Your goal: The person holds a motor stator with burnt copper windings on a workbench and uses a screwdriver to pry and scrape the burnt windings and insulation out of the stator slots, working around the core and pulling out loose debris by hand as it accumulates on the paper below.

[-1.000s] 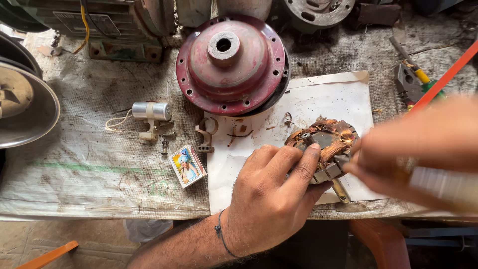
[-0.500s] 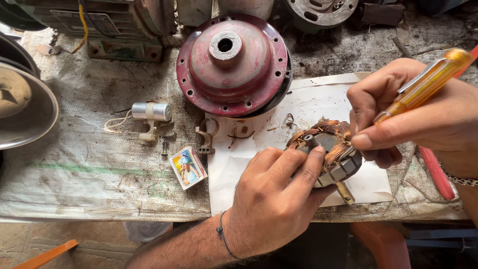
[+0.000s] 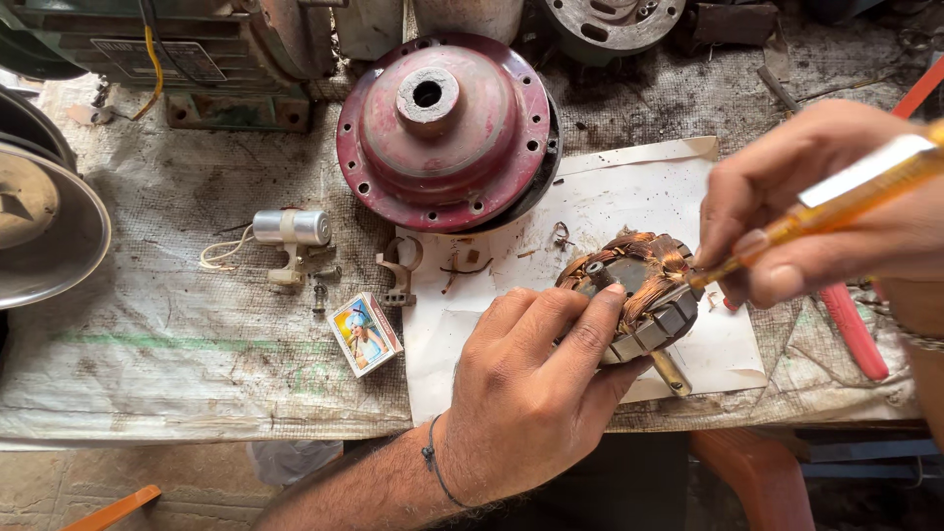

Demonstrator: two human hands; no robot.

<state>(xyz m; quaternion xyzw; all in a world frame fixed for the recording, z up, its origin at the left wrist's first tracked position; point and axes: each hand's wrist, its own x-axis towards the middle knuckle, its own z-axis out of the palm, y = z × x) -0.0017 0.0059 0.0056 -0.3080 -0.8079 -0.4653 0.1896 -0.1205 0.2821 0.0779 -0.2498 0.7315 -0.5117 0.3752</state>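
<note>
My left hand (image 3: 531, 393) grips a small motor stator with copper windings (image 3: 644, 285), holding it tilted on a sheet of white paper (image 3: 590, 206) near the bench's front edge. My right hand (image 3: 816, 197) holds a screwdriver with a clear yellow handle (image 3: 846, 192). Its tip rests against the right side of the copper windings. A short metal shaft sticks out under the stator toward me.
A round red motor housing (image 3: 442, 128) sits behind the paper. A small silver capacitor with wires (image 3: 290, 228), a metal bracket (image 3: 400, 270) and a matchbox (image 3: 364, 334) lie to the left. A metal bowl (image 3: 44, 226) sits far left. A red-handled tool (image 3: 851, 329) lies at right.
My right hand came into clear view from the right with the yellow screwdriver and brought its tip down onto the windings. My left hand kept its hold on the stator.
</note>
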